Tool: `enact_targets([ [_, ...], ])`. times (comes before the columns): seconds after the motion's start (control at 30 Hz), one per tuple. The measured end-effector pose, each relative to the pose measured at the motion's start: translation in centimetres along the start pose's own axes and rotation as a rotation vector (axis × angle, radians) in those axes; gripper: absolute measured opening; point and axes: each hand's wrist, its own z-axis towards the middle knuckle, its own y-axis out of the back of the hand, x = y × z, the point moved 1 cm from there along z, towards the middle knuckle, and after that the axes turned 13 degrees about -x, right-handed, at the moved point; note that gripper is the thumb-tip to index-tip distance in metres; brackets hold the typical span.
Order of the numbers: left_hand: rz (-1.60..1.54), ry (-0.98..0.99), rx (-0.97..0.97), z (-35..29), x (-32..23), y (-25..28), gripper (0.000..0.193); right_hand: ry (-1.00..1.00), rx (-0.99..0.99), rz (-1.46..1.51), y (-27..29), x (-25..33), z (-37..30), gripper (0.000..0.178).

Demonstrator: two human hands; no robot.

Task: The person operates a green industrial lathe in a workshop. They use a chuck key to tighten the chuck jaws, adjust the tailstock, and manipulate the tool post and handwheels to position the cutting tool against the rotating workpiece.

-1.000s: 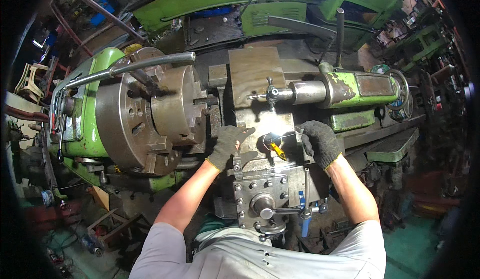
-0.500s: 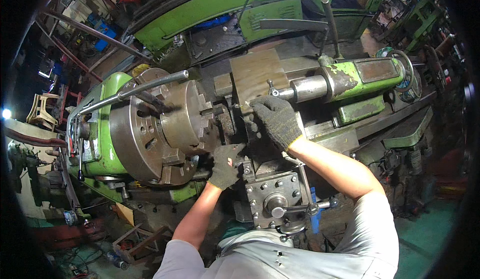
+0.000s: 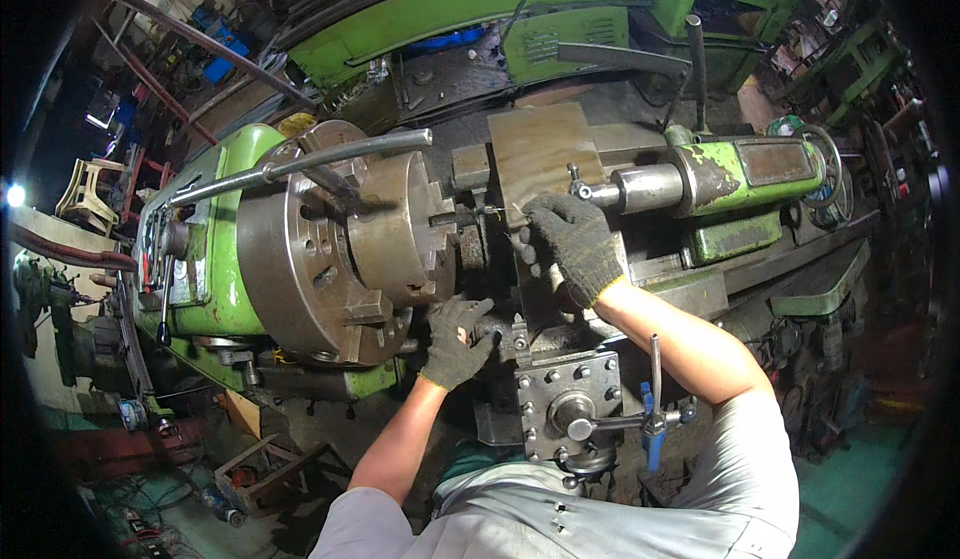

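My left hand (image 3: 457, 343), in a dark knit glove, is open with fingers apart, just below the jaws of a large lathe chuck (image 3: 385, 234). No object shows in it. To its right stands the square tool post (image 3: 570, 404) with bolts round its top. My right hand (image 3: 575, 244), gloved alike, rests by the near part of a flat brown metal plate (image 3: 545, 149) lying across the lathe bed. Its fingers are curled closed; what they grip is too hidden to name. Beside that hand, the tailstock (image 3: 750, 169) has its steel quill (image 3: 645, 189) pointing toward the chuck.
A long steel bar (image 3: 350, 157) slants across the top of the chuck. The green headstock (image 3: 225, 279) is at left, and a blue-gripped lever (image 3: 652, 429) sits right of the tool post. Another green machine (image 3: 450, 19) stands behind. A small metal frame (image 3: 270, 474) lies on the floor.
The view has shifted, so the lathe appears farther right. My left hand has drawn back from beside the tool post and its fingers have spread. My right hand stays by the plate.
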Motion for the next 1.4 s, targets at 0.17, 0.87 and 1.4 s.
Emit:
enact_targets([
  [0.17,-0.005,0.032,-0.013,-0.1,0.2,0.4,0.046,0.111,-0.024,-0.124,0.4,0.2,-0.3,0.021],
  [0.87,-1.106,0.817,-0.154,10.3,-3.1,-5.0,0.041,0.221,0.096,-0.462,-0.1,-7.0,4.3,0.025],
  [1.4,-1.806,1.505,-0.515,13.8,-4.2,-5.8,0.052,0.88,0.24,-0.909,-1.3,-7.0,6.8,0.033],
])
